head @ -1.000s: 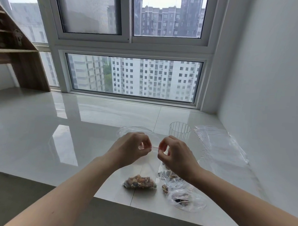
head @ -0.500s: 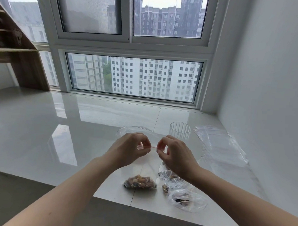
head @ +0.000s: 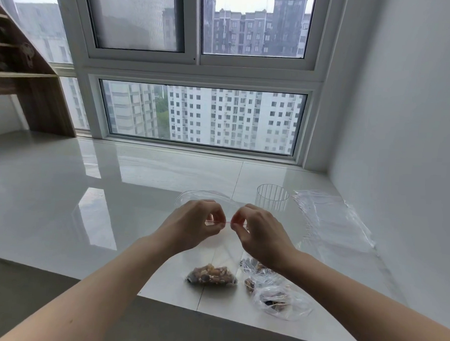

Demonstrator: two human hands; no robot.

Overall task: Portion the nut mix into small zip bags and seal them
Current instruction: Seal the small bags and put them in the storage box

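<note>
Head view. We hold a small zip bag (head: 220,249) upright over the glossy white sill (head: 95,196), its bottom resting on or just above the surface; which, we cannot tell. A portion of nut mix (head: 211,275) sits in the bag's lower end. Left hand (head: 191,226): fingers curled, thumb and forefinger pinching the red zip strip (head: 218,222) at the bag's mouth. Right hand (head: 261,235): likewise curled, pinching the same strip just beside the left. The pinch points are close together, with only a short length of strip showing between them.

Judgement: the step in hand is sealing. To do it well, we would keep the two tracks aligned, press firmly, and work the pinch along the whole strip to both corners, pushing air out first. A gap at either corner would leave the bag leaking nuts.

Surroundings: under the right wrist lies a crumpled clear bag with nut mix (head: 275,294), partly hidden by the forearm, touching or nearly touching the held bag. A ribbed clear cup (head: 272,200) stands beyond the hands. A stack of empty zip bags (head: 332,220) lies to the right, near the wall. A large clear bag (head: 205,195) lies behind the left hand. A wooden shelf (head: 25,81) stands far left. Nothing blocks the hands; the crumpled bag is the closest thing they could snag.
</note>
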